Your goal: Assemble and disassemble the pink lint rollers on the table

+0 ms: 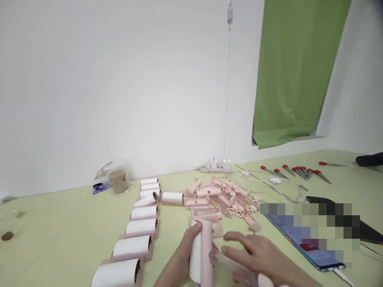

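Observation:
My left hand is closed around a white roll with a pink plastic half-shell along its side. The thumb rests near the top end. Just to the right, my right hand grips a see-through pinkish plastic tube that slants toward the shell; its far end is at or against the shell's side. Pink knobs show at the tube's near end, low in the view. Beyond both hands lies a heap of pink plastic parts, with shells, clear covers and small heart-shaped rings.
On the left runs a row of white rolls in pink shells. A paper cup in a plastic bag stands near the wall. At the right are a phone, a dark tablet-like slab, cables, red-tipped tools and a power strip.

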The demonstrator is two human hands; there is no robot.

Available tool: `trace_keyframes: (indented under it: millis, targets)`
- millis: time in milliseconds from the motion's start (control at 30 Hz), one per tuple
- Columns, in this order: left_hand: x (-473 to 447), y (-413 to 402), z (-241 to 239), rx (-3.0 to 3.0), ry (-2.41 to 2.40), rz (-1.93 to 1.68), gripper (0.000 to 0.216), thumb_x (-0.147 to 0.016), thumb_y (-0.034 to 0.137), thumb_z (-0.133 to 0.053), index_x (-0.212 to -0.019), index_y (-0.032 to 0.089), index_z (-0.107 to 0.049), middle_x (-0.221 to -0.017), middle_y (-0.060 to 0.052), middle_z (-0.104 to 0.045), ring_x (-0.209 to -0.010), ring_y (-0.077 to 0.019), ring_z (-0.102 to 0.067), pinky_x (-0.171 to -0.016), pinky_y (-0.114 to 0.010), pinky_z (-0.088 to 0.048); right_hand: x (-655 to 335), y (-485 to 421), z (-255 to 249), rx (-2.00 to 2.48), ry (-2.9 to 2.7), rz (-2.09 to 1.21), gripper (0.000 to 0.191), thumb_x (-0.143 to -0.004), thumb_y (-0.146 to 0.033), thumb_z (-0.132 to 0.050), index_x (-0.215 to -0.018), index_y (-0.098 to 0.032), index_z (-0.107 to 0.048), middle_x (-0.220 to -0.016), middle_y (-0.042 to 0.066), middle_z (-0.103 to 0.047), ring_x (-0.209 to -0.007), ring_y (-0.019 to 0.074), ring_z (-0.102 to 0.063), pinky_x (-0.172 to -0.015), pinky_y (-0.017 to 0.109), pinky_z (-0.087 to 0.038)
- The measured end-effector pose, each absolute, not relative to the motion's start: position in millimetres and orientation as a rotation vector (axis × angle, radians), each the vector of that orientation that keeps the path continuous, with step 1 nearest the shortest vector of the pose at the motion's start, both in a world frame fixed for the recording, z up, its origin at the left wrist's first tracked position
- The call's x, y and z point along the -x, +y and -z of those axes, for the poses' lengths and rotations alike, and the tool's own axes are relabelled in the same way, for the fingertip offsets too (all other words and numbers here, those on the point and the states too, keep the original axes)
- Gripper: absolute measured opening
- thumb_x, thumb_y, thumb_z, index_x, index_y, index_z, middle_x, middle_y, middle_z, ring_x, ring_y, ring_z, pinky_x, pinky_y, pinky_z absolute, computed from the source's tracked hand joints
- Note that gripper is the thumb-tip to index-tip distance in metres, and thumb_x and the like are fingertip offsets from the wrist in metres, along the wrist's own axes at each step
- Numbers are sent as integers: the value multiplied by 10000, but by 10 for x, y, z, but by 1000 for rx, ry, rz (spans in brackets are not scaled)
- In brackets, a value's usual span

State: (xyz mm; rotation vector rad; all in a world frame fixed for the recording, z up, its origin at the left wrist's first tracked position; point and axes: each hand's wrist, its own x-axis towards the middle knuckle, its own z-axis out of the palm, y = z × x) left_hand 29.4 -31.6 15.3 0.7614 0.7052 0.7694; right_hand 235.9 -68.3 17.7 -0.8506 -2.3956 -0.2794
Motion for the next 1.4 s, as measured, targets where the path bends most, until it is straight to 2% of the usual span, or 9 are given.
trace_keyframes:
  millis: [133,267,333,433,533,900,1067,1267,1400]
  targets:
    - [-326,-306,-33,-723,783,-872,401,-661,539,-536,-683,139,-511,-495,-22,-562,-418,-118,-493,-468,-229,-389,-2750,-603,-309,1115,-2206,507,331,-840,-344,-397,-1119,-231,-534,-954,117,-616,-714,214,-616,-560,311,-498]
    - [-324,-283,29,-893,806,-1004,400,-591,440,-657,-811,147,-497,-609,-23,-602,-476,-129,-518,-477,-239,-398,-2761,-737,-487,1316,-1770,-25,331,-862,-357,-323,-850,-210,-619,-650,48,-607,-562,160,-584,-473,235,-473]
    - [-335,-288,37,-1000,897,-1040,403,-584,417,-669,-837,149,-504,-671,-22,-604,-532,-135,-529,-507,-241,-408,-2554,-838,-529,1251,-1697,-309,288,-839,-357,-393,-757,-202,-621,-605,33,-596,-522,146,-568,-467,221,-470]
    - [-358,-298,26,-1207,1006,-1094,333,-610,375,-643,-824,143,-535,-739,-35,-607,-656,-163,-543,-581,-246,-422,-2191,-922,-547,1088,-1807,-558,165,-790,-297,-502,-829,-200,-630,-738,55,-620,-668,169,-589,-580,241,-490]
    - [-369,-305,-8,-1366,1039,-1121,268,-632,323,-603,-819,139,-550,-786,-47,-617,-733,-186,-546,-645,-259,-427,-1981,-910,-519,1009,-1865,-644,172,-804,-232,-484,-906,-216,-621,-780,49,-612,-719,161,-579,-638,246,-478]
    - [-450,-359,-1,-1522,940,-1059,212,-675,240,-534,-853,128,-507,-793,-55,-598,-727,-175,-548,-669,-275,-443,-2000,-847,-360,1126,-1669,-1001,176,-794,-311,-506,-917,-202,-569,-745,28,-600,-715,161,-595,-635,248,-491]
    - [-427,-361,40,-1625,881,-1041,229,-655,169,-539,-880,138,-510,-826,-44,-602,-751,-170,-550,-686,-261,-438,-1950,-808,-178,1074,-1892,-629,147,-843,-243,-404,-933,-232,-520,-848,25,-546,-803,143,-545,-732,254,-451]
    - [-476,-420,62,-1615,917,-1066,204,-687,243,-563,-864,161,-503,-802,-25,-603,-734,-163,-550,-667,-251,-435,-2016,-743,225,998,-2067,77,280,-859,-172,-299,-1087,-250,-441,-731,-5,-456,-541,93,-471,-507,169,-412]
    - [-622,-454,61,-1529,961,-1079,228,-695,285,-570,-863,169,-469,-808,-33,-605,-732,-172,-561,-657,-259,-435,-2137,-676,240,1060,-2111,284,268,-873,-158,-251,-1005,-206,-479,-674,-13,-391,-463,81,-427,-412,148,-355]
